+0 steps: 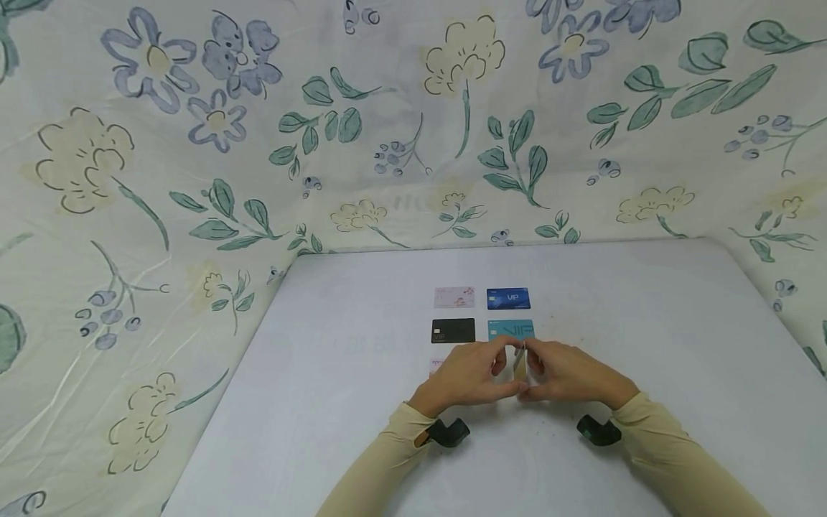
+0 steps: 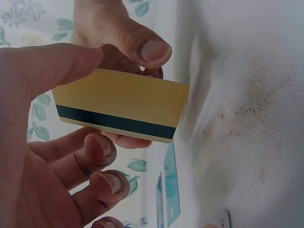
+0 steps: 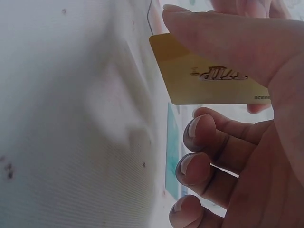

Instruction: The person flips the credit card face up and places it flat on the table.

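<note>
Between both hands, a gold VIP card (image 1: 520, 365) stands on edge above the table. My left hand (image 1: 468, 373) pinches it from the left by thumb and index finger, while my right hand (image 1: 571, 370) pinches it from the right. The left wrist view shows the card's plain gold back (image 2: 121, 97) with a dark stripe. Raised VIP lettering appears on its front (image 3: 209, 90) in the right wrist view, partly behind the thumb. Just beyond the fingertips lies a teal VIP card (image 1: 510, 329). A pink card (image 1: 436, 365) is mostly hidden by the left hand.
Farther back on the white table (image 1: 336, 345) lie a black card (image 1: 453, 331), a pale pink card (image 1: 454, 297) and a blue VIP card (image 1: 508, 299), set out in rows. Floral cloth (image 1: 388, 129) rises behind the table. Small specks (image 2: 251, 109) mark the table surface.
</note>
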A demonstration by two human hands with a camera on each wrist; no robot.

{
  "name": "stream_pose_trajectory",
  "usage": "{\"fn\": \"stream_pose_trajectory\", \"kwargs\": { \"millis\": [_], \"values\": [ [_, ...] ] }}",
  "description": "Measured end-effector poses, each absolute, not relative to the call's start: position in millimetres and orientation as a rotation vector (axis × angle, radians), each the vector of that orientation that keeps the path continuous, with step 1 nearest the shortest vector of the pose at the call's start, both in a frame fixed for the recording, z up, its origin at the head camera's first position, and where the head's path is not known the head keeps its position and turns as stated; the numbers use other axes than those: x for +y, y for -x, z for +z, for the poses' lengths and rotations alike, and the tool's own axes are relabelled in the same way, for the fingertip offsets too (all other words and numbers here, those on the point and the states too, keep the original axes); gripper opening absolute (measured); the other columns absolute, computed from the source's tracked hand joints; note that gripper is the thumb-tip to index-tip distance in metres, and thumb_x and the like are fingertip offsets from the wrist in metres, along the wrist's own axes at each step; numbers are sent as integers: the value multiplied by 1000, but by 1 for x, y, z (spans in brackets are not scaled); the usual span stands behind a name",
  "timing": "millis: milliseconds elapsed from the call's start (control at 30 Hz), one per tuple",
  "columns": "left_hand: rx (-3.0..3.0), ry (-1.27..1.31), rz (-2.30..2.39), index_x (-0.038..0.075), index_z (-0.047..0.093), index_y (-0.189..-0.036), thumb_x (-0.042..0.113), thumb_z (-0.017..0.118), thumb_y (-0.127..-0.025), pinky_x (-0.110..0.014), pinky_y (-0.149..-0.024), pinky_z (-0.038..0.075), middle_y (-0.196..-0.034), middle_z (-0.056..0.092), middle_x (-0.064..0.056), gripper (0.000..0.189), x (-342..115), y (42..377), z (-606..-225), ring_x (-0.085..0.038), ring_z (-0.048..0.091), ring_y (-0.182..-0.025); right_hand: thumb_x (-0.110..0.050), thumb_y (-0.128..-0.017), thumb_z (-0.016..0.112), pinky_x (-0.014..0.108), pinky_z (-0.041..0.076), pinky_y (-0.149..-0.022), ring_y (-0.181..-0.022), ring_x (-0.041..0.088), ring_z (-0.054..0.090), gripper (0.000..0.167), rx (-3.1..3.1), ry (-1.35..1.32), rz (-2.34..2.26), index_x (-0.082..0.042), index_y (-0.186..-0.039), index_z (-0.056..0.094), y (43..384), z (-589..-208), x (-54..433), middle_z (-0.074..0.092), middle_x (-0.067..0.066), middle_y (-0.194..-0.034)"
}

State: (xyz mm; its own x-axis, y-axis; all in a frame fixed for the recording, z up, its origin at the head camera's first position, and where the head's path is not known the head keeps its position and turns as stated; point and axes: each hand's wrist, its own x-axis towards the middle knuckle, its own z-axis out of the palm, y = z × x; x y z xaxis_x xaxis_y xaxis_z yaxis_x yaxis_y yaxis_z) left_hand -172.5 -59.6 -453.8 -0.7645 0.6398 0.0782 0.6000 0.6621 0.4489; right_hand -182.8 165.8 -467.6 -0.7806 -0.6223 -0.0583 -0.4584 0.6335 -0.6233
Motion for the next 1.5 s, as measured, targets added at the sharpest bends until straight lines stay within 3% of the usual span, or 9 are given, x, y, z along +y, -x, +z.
{"fn": "stream_pose_trajectory", "kwargs": {
  "millis": [433, 967, 1267, 1500],
  "values": [
    [2757, -1035, 751, 17, 56, -135, 50, 71, -91, -15, -54, 32, -79, 55, 9, 57, -59, 172, -453, 0, 42, -62, -39, -80, 88, 22, 39, -60, -69, 6, 46, 57, 2597, 870, -853, -7, -117, 57, 179, -464, 163, 52, -5, -80],
    [2743, -1017, 786, 17, 55, -138, 47, 70, -91, -15, -54, 31, -80, 60, 3, 58, -63, 173, -453, 0, 43, -63, -38, -84, 83, 22, 38, -58, -65, 5, 44, 43, 2676, 911, -763, -13, -106, 56, 179, -467, 162, 51, -5, -76],
    [2735, -1037, 861, 17, 53, -135, 50, 72, -91, -16, -55, 33, -82, 62, 2, 59, -64, 173, -453, 0, 44, -63, -35, -83, 84, 22, 38, -59, -66, 4, 43, 51, 2683, 953, -759, -8, -118, 59, 177, -461, 162, 52, -5, -78],
    [2744, -1004, 873, 19, 55, -132, 51, 74, -89, -18, -55, 33, -82, 64, 0, 57, -68, 176, -451, -1, 44, -62, -35, -83, 85, 22, 39, -61, -68, 4, 45, 51, 2699, 922, -745, -9, -119, 61, 177, -460, 163, 53, -5, -81]
  ]
}}
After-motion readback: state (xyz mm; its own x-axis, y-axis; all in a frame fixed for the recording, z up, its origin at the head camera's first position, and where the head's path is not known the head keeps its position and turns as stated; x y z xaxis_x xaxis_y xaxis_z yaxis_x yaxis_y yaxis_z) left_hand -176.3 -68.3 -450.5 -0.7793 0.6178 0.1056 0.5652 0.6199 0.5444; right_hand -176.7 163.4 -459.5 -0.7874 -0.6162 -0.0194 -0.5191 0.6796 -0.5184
